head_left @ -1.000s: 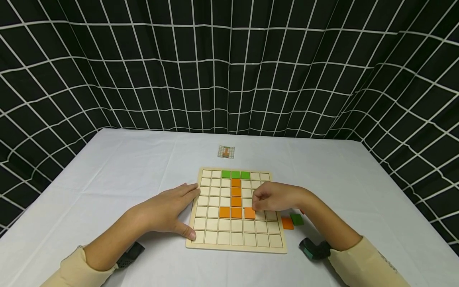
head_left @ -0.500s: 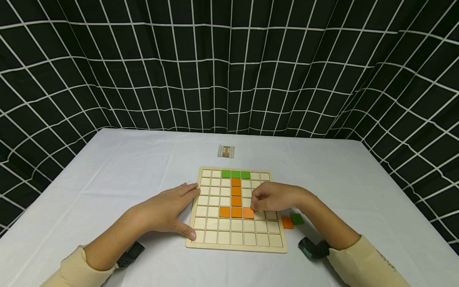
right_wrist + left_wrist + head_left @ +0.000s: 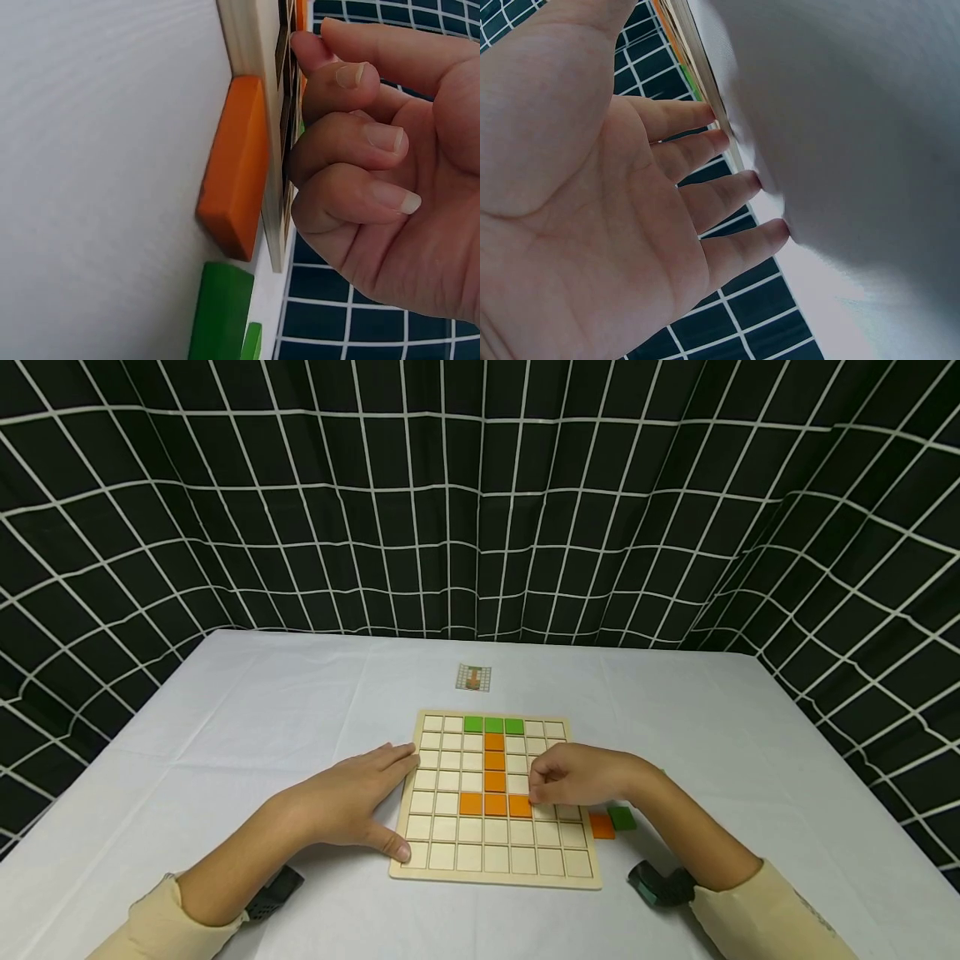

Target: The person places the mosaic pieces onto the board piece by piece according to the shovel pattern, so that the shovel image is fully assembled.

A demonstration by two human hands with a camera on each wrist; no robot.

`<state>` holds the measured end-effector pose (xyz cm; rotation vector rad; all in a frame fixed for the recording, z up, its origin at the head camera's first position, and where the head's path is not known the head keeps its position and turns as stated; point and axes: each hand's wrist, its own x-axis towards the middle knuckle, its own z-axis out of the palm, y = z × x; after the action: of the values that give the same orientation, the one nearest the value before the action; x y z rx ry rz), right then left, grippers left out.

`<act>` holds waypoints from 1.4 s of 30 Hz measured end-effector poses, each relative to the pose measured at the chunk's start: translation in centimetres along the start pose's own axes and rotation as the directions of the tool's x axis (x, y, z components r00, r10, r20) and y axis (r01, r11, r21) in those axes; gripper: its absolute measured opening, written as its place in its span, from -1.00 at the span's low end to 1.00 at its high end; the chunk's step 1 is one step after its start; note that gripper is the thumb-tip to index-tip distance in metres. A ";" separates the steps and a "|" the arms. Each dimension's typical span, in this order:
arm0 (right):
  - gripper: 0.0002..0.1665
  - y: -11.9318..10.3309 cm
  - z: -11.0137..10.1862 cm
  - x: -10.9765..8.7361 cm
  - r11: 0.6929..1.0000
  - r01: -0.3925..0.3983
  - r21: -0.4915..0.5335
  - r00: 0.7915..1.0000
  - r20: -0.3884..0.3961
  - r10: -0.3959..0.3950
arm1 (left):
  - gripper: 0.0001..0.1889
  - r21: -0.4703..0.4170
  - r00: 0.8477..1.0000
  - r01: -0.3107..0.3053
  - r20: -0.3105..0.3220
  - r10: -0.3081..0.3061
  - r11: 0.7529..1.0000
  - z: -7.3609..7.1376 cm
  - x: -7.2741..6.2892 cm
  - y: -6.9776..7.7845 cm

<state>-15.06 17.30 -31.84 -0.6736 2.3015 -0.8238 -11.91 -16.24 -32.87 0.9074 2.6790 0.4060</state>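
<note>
Right fingers [image 3: 537, 794] curled, grip unclear; left fingers [image 3: 393, 759] straight; 1 board [image 3: 496, 858]: 6 orange tiles [image 3: 495, 805], 3 green tiles [image 3: 493, 725]

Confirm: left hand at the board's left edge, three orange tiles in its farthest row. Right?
Colour's wrong: the three tiles in the farthest row of the board are green, per the head view. The left hand does sit at the left edge.

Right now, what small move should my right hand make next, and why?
Probably lift the right hand away from the board: the orange tile at its fingertips looks seated in its square, and a loose orange tile lies by the board's right edge.
</note>
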 end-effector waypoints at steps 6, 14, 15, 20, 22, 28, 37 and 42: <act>-0.84 0.3 -0.1 -1.2 1.000 0.013 0.006 1.000 -0.021 -0.013 | 0.30 -0.001 1.000 -0.002 -0.004 0.002 1.000 0.0 0.0 0.0; -0.87 1.8 -0.8 -3.9 1.000 0.007 -0.011 0.998 -0.059 -0.008 | 0.29 -0.004 1.000 -0.006 -0.002 0.006 1.000 0.0 0.0 0.0; -0.88 2.1 -0.9 -4.3 1.000 -0.002 -0.016 0.998 -0.062 0.001 | 0.29 -0.004 1.000 -0.005 -0.003 0.005 1.000 0.0 0.0 0.0; -0.82 2.9 -1.2 -6.2 0.997 -0.037 -0.067 0.997 -0.073 0.032 | 0.30 -0.016 1.000 0.003 0.000 -0.003 1.000 -0.1 -0.1 0.0; -0.77 3.2 -1.1 -6.6 0.995 -0.043 -0.089 0.996 -0.083 0.035 | 0.30 -0.020 1.000 0.007 0.000 -0.007 1.000 -0.1 -0.2 0.0; -0.70 3.5 -0.4 -7.0 0.990 -0.064 -0.129 0.991 -0.125 0.047 | 0.29 -0.022 1.000 0.007 -0.001 -0.007 1.000 -0.1 -0.3 0.1; -0.67 3.8 -0.5 -7.1 0.992 -0.061 -0.109 0.993 -0.106 0.049 | 0.30 -0.015 1.000 -0.001 -0.001 0.001 1.000 0.1 0.0 0.0; -0.69 4.1 -0.9 -7.2 0.998 -0.016 -0.058 0.998 -0.067 0.012 | 0.31 -0.014 1.000 -0.001 0.000 0.001 1.000 0.1 0.0 -0.1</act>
<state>-11.68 24.95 -31.49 -0.6642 2.3961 -0.7859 -11.91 -16.30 -32.95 0.9052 2.6727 0.4244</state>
